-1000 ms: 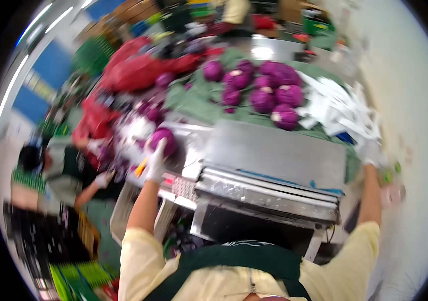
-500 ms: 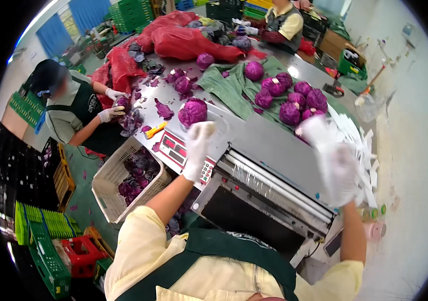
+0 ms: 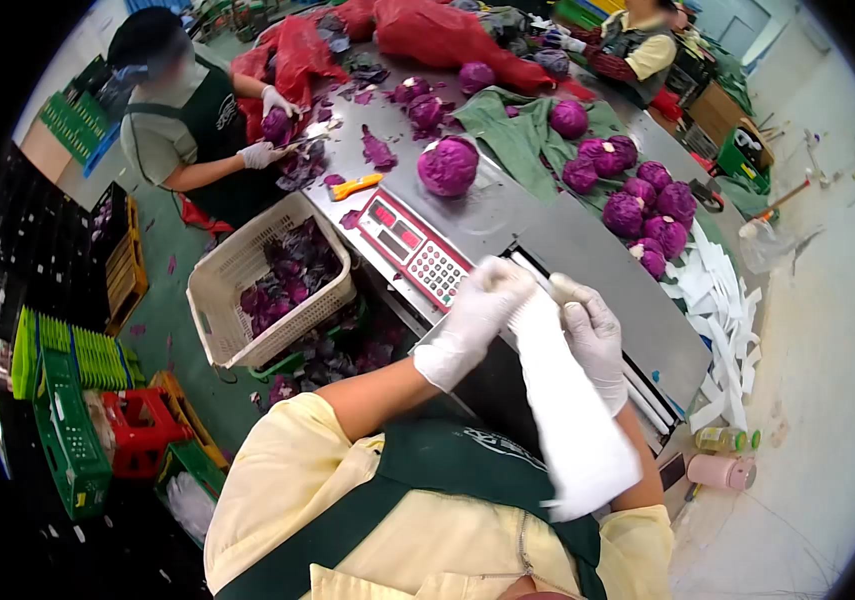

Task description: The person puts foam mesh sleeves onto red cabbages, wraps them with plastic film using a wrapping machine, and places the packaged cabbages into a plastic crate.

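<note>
My left hand, in a white glove, is closed on the upper end of a soft white strip. The strip hangs down towards my apron, its lower end blurred. My right hand, also gloved, is at the strip's top right edge with bent, pinching fingers; its exact grip is partly hidden. Beyond my hands a trimmed red cabbage rests on the metal plate of a scale with a red-and-white keypad panel. A wrapping machine with a flat metal top and white rollers lies beneath my hands.
Several red cabbages lie on and beside a green cloth. White strips are piled at right. A yellow-handled tool lies by the scale. A crate holds leaves. A co-worker handles a cabbage at left.
My right hand has come left and inward with the white strip, and my left hand has moved right to meet it and closed on it. The view has shifted somewhat.
</note>
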A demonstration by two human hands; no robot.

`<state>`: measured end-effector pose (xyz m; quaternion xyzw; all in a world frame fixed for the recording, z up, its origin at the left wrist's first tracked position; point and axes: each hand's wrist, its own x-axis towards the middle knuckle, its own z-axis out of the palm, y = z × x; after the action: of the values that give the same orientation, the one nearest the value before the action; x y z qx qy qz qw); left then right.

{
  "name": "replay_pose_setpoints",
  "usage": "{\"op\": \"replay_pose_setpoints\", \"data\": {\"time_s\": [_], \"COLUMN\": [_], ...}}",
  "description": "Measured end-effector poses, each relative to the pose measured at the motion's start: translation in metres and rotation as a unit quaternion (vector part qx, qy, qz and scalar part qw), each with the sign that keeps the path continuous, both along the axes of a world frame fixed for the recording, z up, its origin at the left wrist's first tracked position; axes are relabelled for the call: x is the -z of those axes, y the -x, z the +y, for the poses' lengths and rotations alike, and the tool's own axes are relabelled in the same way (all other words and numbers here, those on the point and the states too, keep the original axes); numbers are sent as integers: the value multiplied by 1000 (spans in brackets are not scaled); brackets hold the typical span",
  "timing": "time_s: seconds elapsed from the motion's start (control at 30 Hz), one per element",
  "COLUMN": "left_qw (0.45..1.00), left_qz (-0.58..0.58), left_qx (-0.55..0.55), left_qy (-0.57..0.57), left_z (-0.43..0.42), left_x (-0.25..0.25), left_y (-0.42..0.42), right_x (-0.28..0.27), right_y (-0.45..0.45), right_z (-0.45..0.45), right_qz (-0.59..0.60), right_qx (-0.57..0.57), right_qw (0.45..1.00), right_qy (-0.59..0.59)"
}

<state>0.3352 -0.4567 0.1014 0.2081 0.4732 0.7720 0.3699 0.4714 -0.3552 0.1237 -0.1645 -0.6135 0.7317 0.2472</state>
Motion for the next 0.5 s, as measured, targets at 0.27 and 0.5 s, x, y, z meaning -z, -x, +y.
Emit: {"op": "replay_pose_setpoints", "data": {"time_s": [0.27, 0.5], "left_qw": [975, 895], "left_qz": [171, -247], "left_qx": [-137, 344], "left_qy": [-32, 142], "left_z": [6, -15], "left_x": [17, -4], "left_y": [15, 107], "right_x": [25, 40], "right_y": [51, 93], "right_z": [-32, 26], "right_qz": [9, 122], "right_qx": [137, 41], "right_qw": [990, 948], "right_qy": [33, 290]}}
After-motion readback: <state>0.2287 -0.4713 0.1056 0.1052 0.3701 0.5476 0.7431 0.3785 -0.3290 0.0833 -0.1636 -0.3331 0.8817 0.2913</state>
